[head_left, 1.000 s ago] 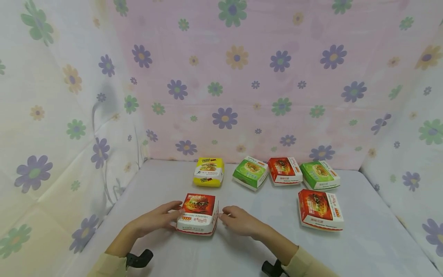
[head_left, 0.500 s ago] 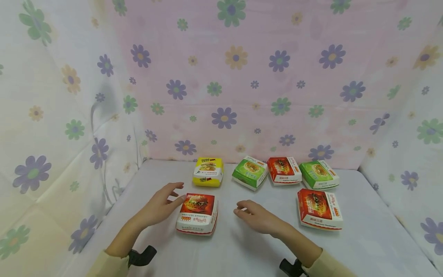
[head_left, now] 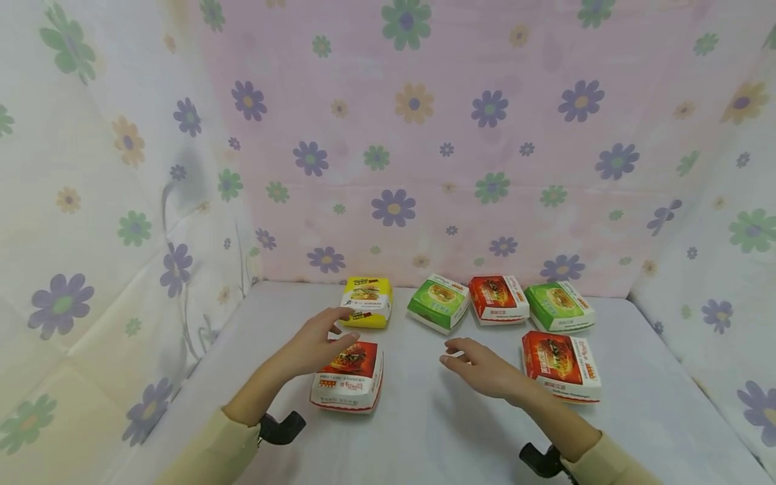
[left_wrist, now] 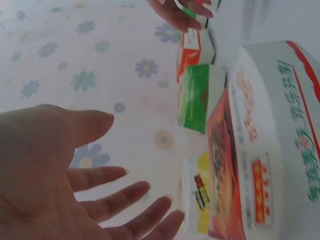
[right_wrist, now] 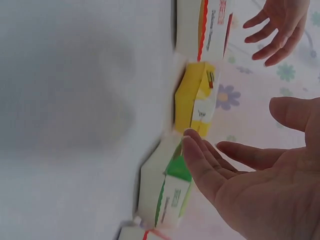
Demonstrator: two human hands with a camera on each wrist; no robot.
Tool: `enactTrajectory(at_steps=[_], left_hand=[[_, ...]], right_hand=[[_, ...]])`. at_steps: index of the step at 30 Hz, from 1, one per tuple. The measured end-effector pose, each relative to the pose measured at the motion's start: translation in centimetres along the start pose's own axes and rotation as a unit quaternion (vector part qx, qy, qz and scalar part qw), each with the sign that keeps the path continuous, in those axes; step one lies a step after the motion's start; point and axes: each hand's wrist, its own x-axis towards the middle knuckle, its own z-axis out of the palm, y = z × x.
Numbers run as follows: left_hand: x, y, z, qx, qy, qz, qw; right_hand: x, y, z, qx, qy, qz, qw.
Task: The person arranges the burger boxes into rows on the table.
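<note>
Hovering empty, thumbs apart from fingers: left hand (head_left: 318, 347) beside near-left red box (head_left: 348, 385), which, lying flat, presumably needs no holding; right hand (head_left: 481, 369) farther right.

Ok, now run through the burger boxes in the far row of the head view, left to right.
Yellow burger box → first green burger box → red burger box → second green burger box.
</note>
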Motion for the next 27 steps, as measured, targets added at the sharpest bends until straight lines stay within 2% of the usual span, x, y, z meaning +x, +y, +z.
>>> enactTrajectory(at_steps=[3, 6, 11, 15, 22, 27], left_hand=[[1.0, 0.9, 0.4, 0.006, 0.004, -0.023, 0.9997], [2.1, 1.8, 0.8, -0.008, 0.009, -0.04, 0.9991], [4.3, 3.1, 1.6, -0.071, 0.01, -0.056, 0.9959], [6.1, 3.8, 2.6, -0.12, 0.013, -0.087, 0.9889], [8.9, 5.2, 5.5, -0.189, 0.012, -0.126, 0.9738], [10.4, 6.0, 8.1, -0.193, 0.008, -0.172, 0.966]], right_hand=[[0.0, 0.3, -1.0, -0.011, 0.004, 0.004, 0.9999], [0.2, 0.5, -2.2, -0.022, 0.007, 0.002, 0.9997], [1.0, 0.8, -4.2, -0.035, 0.015, 0.006, 0.9993], [2.1, 0.8, -5.7, -0.04, 0.026, 0.012, 0.9988], [5.0, 0.9, -7.3, -0.032, 0.048, -0.006, 0.9983], [7.4, 0.9, -8.2, -0.033, 0.058, -0.02, 0.9976]])
